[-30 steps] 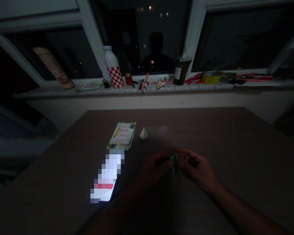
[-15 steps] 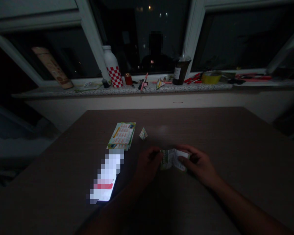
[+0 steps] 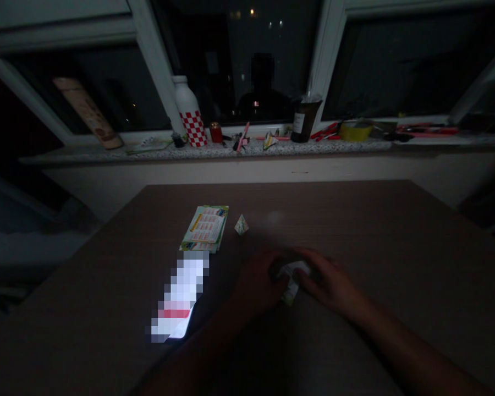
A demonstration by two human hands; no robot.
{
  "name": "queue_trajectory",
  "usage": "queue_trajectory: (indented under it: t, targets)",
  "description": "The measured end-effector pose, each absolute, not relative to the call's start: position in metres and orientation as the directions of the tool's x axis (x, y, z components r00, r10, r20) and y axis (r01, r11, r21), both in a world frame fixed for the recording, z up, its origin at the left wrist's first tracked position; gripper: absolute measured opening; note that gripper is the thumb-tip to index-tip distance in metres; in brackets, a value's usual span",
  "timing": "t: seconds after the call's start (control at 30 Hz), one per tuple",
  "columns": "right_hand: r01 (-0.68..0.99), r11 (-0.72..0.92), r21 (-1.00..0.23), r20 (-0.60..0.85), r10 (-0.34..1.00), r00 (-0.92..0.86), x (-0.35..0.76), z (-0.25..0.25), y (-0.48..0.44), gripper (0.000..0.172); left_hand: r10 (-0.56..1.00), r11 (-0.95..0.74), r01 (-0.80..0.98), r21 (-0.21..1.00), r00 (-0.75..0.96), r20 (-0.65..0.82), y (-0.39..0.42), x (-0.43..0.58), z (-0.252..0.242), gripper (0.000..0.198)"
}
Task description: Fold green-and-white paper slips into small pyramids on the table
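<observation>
Left hand and right hand meet low over the surface, fingers pinched shut on a small folded paper between them. Pressing the crease flat against the surface would likely keep it sharp. On the sill stand a checked bottle and a dark cup, contents hidden.

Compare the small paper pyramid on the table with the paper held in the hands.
The paper pyramid stands untouched on the table; the held paper sits between the left hand and right hand. The pyramid is pointed; the held paper looks flatter, partly hidden. Both are printed paper.
</observation>
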State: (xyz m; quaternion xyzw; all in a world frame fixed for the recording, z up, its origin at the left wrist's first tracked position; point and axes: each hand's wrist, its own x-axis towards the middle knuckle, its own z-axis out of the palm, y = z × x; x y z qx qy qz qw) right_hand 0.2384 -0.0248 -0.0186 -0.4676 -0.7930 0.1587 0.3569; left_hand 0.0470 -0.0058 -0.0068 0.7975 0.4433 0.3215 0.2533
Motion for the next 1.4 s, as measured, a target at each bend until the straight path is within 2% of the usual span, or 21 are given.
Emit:
queue_trajectory:
  t: [0.1,0.23,0.37,0.47,0.57,0.63,0.73,0.83,0.9,0.97,1.03,1.17,1.4]
  targets:
    - [0.669,0.581,-0.463,0.443,0.806,-0.393,0.237,-0.018,-0.024,0.046,0.855,-0.495,0.590,0.638,0.463,0.235,-0.004,0.047,-0.009,0.009]
    - [0.706,0.593,-0.388,0.517,0.774,-0.366,0.238,-0.014,-0.021,0.040,0.906,-0.416,0.712,0.566,0.382,0.184,0.000,0.043,-0.014,0.018]
    - [0.689,0.624,-0.369,0.565,0.739,-0.367,0.239,-0.007,-0.023,0.034,0.913,-0.407,0.807,0.428,0.353,0.204,0.004,0.042,-0.016,0.026]
    - [0.640,0.675,-0.368,0.520,0.720,-0.460,0.236,-0.004,-0.027,0.039,0.921,-0.388,0.857,0.339,0.348,0.175,0.005,0.043,-0.014,0.029]
    - [0.616,0.697,-0.366,0.404,0.716,-0.570,0.231,-0.005,-0.028,0.046,0.938,-0.346,0.891,0.294,0.331,0.102,0.003,0.044,-0.011,0.035]
    - [0.612,0.700,-0.368,0.334,0.714,-0.615,0.231,-0.007,-0.027,0.040,0.948,-0.312,0.908,0.281,0.316,0.031,0.003,0.046,-0.010,0.039]
    - [0.620,0.690,-0.374,0.271,0.721,-0.638,0.233,-0.008,-0.023,0.018,0.952,-0.278,0.925,0.259,0.301,-0.054,0.002,0.046,-0.009,0.044]
    - [0.628,0.683,-0.373,0.238,0.725,-0.647,0.237,-0.008,-0.022,0.009,0.956,-0.279,0.920,0.275,0.294,-0.013,0.003,0.044,-0.010,0.039]
    - [0.631,0.682,-0.369,0.230,0.725,-0.650,0.239,-0.008,-0.021,0.008,0.963,-0.270,0.911,0.311,0.261,0.070,0.004,0.042,-0.010,0.031]
    - [0.633,0.684,-0.364,0.229,0.724,-0.651,0.239,-0.008,-0.022,0.008,0.957,-0.287,0.900,0.328,0.250,0.150,0.005,0.039,-0.010,0.033]
    - [0.626,0.690,-0.363,0.232,0.718,-0.657,0.238,-0.008,-0.022,0.009,0.927,-0.369,0.873,0.319,0.320,0.196,0.005,0.037,-0.011,0.035]
    - [0.597,0.708,-0.377,0.246,0.698,-0.672,0.236,-0.008,-0.022,0.009,0.845,-0.535,0.782,0.319,0.506,0.174,0.005,0.034,-0.014,0.019]
    - [0.570,0.708,-0.416,0.239,0.690,-0.683,0.235,-0.002,-0.024,0.015,0.820,-0.560,0.733,0.386,0.555,0.137,0.006,0.028,-0.019,0.027]
